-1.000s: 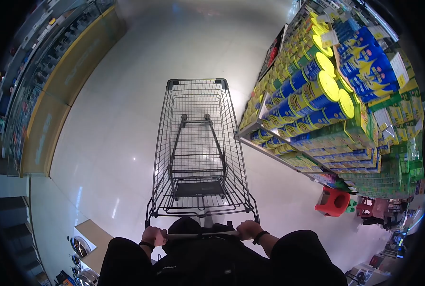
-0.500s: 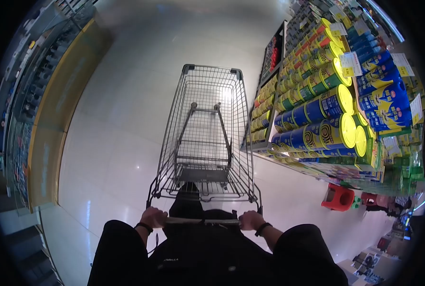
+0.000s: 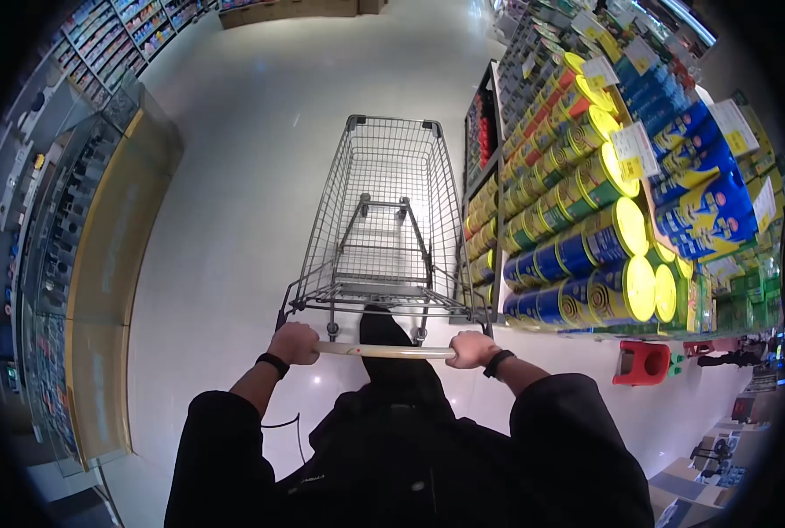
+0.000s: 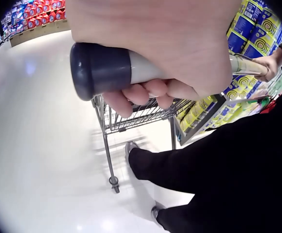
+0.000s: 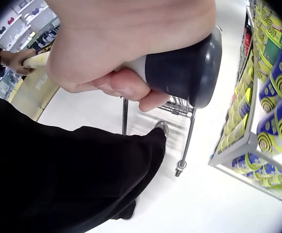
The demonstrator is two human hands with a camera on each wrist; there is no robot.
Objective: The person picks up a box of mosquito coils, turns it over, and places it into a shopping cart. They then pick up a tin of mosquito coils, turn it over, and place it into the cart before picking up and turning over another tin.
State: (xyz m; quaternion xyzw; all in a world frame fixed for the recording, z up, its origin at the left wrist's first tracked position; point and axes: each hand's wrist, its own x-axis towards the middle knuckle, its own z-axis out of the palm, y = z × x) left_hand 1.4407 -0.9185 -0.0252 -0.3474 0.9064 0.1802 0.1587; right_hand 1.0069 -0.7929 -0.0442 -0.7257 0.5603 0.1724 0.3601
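Note:
A wire shopping cart (image 3: 383,202) stands in front of the body, its basket holding nothing visible. My left hand (image 3: 295,343) grips the left end of the pale handlebar (image 3: 383,350), and my right hand (image 3: 472,349) grips the right end. In the left wrist view the fingers of the left hand (image 4: 155,53) curl under the bar beside its dark end cap (image 4: 102,70). The right wrist view shows the right hand (image 5: 131,43) wrapped round the bar next to the other dark cap (image 5: 184,70).
Stacked blue and yellow canisters (image 3: 577,290) on a shelf stand close along the cart's right side. A glass display counter (image 3: 102,290) runs along the left. A red stool (image 3: 642,363) is at the right. Shelves and a low brown display (image 3: 287,11) are farther ahead.
The canister shelf has come closer beside the cart, and more of the far shelves shows. The handlebar and both hands sit higher in the head view, still gripping.

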